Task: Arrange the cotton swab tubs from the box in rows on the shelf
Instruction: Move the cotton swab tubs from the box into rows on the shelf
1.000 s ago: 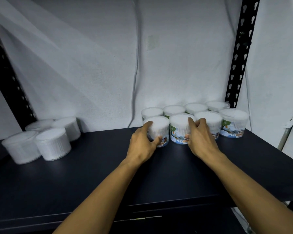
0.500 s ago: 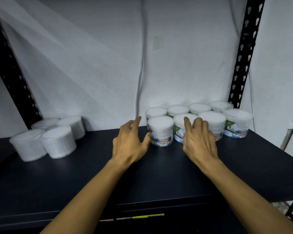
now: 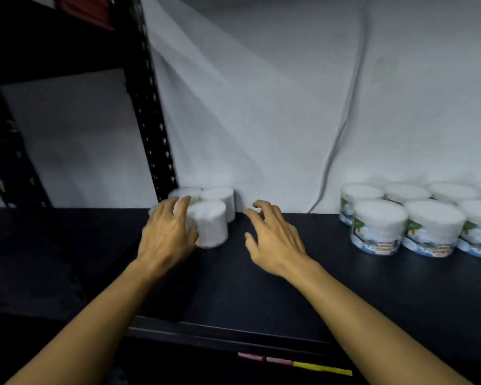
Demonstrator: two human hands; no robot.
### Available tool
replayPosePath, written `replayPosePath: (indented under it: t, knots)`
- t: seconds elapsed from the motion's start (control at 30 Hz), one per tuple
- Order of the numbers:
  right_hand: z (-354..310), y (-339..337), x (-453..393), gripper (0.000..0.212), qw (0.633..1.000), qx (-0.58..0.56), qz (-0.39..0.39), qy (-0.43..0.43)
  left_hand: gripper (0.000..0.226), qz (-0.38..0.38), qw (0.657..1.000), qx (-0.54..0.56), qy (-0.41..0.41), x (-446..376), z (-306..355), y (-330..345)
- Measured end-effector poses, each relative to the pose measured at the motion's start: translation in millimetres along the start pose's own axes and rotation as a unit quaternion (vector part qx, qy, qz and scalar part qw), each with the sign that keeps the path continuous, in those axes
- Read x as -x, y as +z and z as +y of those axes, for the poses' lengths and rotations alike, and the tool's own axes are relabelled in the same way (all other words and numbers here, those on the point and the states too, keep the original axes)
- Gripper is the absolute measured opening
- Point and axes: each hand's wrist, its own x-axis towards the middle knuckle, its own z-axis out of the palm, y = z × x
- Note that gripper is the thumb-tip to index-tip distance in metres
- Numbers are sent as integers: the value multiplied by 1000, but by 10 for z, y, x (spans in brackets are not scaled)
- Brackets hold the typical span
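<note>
A loose cluster of white cotton swab tubs (image 3: pixel 210 222) stands at the back left of the dark shelf (image 3: pixel 261 287), labels turned away. My left hand (image 3: pixel 165 234) lies over the cluster's left side, fingers spread across a tub it mostly hides and touching the front tub. My right hand (image 3: pixel 272 236) hovers just right of the cluster with fingers loosely curled, holding nothing. At the right, labelled tubs (image 3: pixel 378 227) stand in two neat rows against the wall.
A black perforated upright (image 3: pixel 150 120) rises right behind the left cluster. A white wall with a hanging cable (image 3: pixel 342 129) backs the shelf. Coloured tape strips (image 3: pixel 321 368) mark the shelf's front edge. Bare shelf lies between the two groups of tubs.
Both hands left the labelled rows and swung left to the loose cluster. The view turned left with them, so the rows now sit at the right edge.
</note>
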Motion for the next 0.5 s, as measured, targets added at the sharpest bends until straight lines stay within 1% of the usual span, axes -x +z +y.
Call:
replayPosePath:
  t: [0.07, 0.17, 0.3, 0.4, 0.5]
  knots:
    - [-207, 135, -171, 55, 999, -19, -33, -10, 66, -27, 999, -17, 1, -41, -234, 34]
    - [-427, 331, -402, 63, 997, -18, -76, -24, 71, -81, 996, -28, -8, -116, -488, 107]
    - [-557, 540, -627, 64, 993, 1, -110, -38, 64, -147, 989, -23, -11, -201, -620, 207]
    - [-579, 667, -666, 58, 993, -2, -114, -40, 57, -153, 988, 2, -13, -194, -651, 296]
    - [-570, 702, -649, 51, 995, -36, -90, -28, 52, -125, 991, 24, -26, -151, -616, 334]
